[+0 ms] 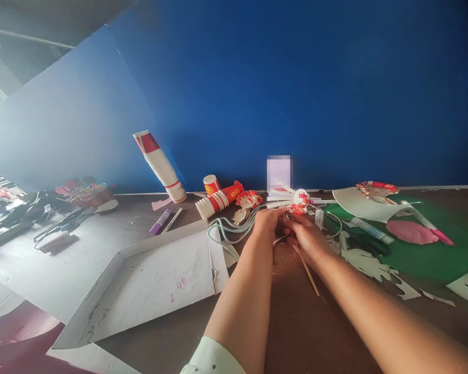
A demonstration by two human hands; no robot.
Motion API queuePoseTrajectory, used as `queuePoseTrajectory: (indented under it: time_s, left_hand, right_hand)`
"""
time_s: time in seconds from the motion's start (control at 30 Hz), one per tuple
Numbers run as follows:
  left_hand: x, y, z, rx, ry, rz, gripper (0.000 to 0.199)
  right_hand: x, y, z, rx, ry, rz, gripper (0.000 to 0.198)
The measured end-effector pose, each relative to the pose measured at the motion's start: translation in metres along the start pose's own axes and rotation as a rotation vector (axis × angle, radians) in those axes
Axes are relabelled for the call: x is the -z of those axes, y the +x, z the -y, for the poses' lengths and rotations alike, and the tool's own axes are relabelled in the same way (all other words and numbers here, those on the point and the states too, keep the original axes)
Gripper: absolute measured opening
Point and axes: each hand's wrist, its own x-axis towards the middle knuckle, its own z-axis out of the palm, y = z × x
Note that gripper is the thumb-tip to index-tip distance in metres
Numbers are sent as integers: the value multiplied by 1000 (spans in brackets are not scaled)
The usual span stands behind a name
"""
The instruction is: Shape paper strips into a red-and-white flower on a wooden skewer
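My left hand (pixel 270 219) and my right hand (pixel 304 235) meet over the table, fingers closed together. Between the fingertips they hold a small red and white paper figure (pixel 301 200) with a round white top. A thin wooden stick (pixel 310 276) slants down from under my right hand; whether it is joined to the figure is hidden. Pale green-white cords (pixel 234 226) loop out beside my left wrist. Just beyond that hand lies another red and white cut-paper piece (pixel 246 205).
A shallow white cardboard tray (pixel 148 270) lies to the left. Behind it are a leaning stack of paper cups (pixel 161 169), a purple glue stick (pixel 160 222) and red cups (pixel 222 200). At right, a pink paper oval (pixel 411 232), a clear tube (pixel 372 230) and paper scraps (pixel 366 262) lie about.
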Motion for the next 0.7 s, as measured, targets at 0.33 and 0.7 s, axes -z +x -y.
queuePoseTrajectory:
  time_s: [0.33, 0.7]
  left_hand:
    - [7, 2, 1, -7, 1, 91, 20]
    - [9, -1, -7, 12, -24, 93, 11]
  right_hand:
    - [5, 7, 2, -66, 105, 14, 21]
    - [7, 8, 3, -66, 78, 33, 17]
